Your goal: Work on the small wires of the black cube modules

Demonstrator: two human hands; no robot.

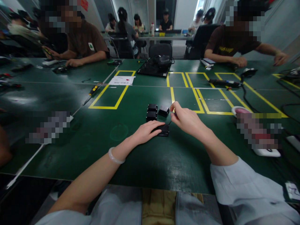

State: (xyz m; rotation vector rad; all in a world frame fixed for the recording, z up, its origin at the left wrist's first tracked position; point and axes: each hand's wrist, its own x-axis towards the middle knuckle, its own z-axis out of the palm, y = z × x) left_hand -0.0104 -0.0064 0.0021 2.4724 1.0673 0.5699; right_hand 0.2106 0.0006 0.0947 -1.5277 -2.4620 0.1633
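My left hand point(148, 130), with a pale bangle at the wrist, lies over a small black rectangular block point(165, 130) on the table. Its fingers reach along the far side and the thumb along the near side, holding the block down. My right hand point(184, 117) is closed in a pinch on a thin dark rod-like tool point(170, 122) that slants down to the block's right end. The tool's grip is hidden in the fingers, and its tip is too small to make out. Just beyond are a pair of similar black blocks point(152, 115) and a tilted one point(163, 111).
Yellow tape outlines point(103, 107) mark the green table point(131, 165). A yellow-black screwdriver point(93, 90) and a paper sheet point(122, 80) lie left. A black tray point(152, 69) is at the back, a black cylindrical tool point(225, 82) right. Two co-workers sit opposite; blurred-out items flank me.
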